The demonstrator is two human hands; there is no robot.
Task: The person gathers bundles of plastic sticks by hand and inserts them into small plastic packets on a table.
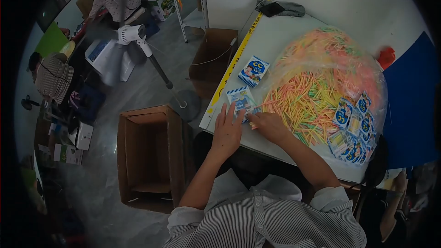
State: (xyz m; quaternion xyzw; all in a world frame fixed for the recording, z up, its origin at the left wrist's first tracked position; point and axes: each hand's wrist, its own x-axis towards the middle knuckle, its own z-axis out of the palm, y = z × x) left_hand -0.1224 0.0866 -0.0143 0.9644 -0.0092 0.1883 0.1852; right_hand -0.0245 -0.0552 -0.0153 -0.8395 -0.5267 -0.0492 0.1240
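Observation:
My left hand point(227, 132) lies with its fingers stretched out at the lower edge of a blue-and-white packet point(240, 96) on the table. Close beside it, my right hand point(272, 127) has its fingers closed in a pinch, with pale ends of thin coloured sticks just showing at the fingertips. A second blue-and-white packet point(254, 70) rests a little farther back. To the right, a heap of thin pink, yellow and green sticks point(298, 96) spills from a large clear plastic bag point(294, 60). Several small packets point(342, 113) lie on the heap's right side.
An open cardboard box point(176, 156) stands on the floor at left, and another box point(212, 55) sits behind. Near them is a pedestal fan point(158, 66). A phone point(272, 9) lies at the table's back edge. Two people work at far left; a person's arm shows at lower right.

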